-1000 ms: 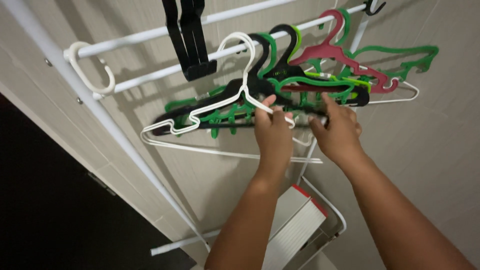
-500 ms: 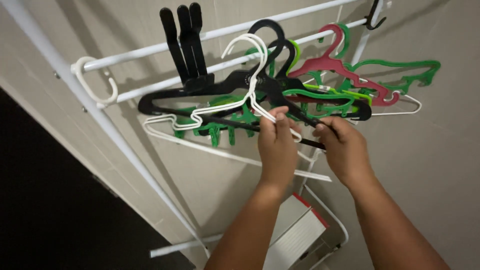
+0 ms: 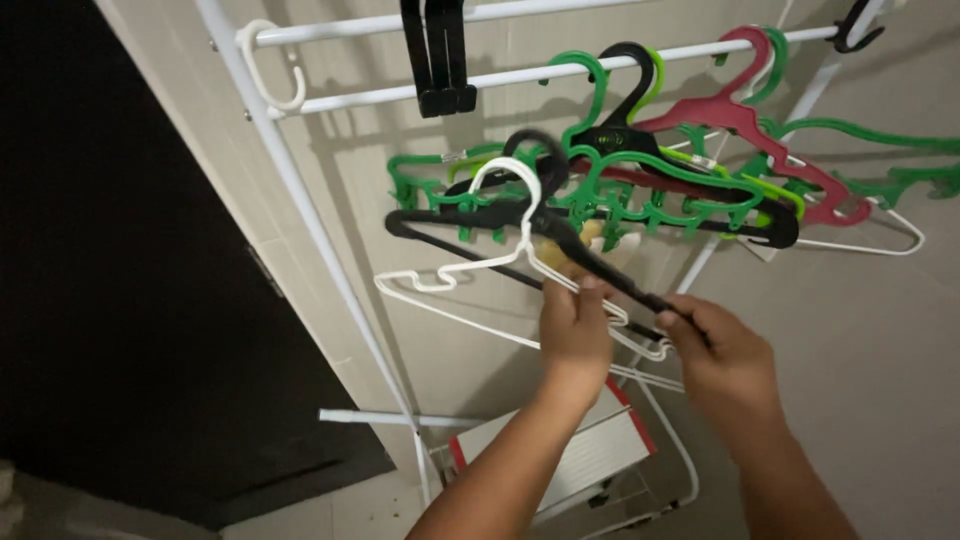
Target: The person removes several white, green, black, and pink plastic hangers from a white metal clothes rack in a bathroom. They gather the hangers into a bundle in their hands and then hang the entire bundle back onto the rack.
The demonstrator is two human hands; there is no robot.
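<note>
Left hand [image 3: 575, 335] is closed on the white hanger [image 3: 500, 265] near its neck; right hand [image 3: 725, 360] is closed on the arm end of the black hanger [image 3: 560, 245]. Both hangers are held just below the white rack rail [image 3: 450, 85], in front of the green hangers [image 3: 610, 190]. Judged light, stiff, smooth plastic; hooks likely snag neighbours. Best grip: neck or shoulder.

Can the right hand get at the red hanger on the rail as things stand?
Probably not right away. The right hand grips the end of a black hanger, which the left hand holds too along with a white hanger. The red hanger hangs above, tangled among green hangers.
</note>
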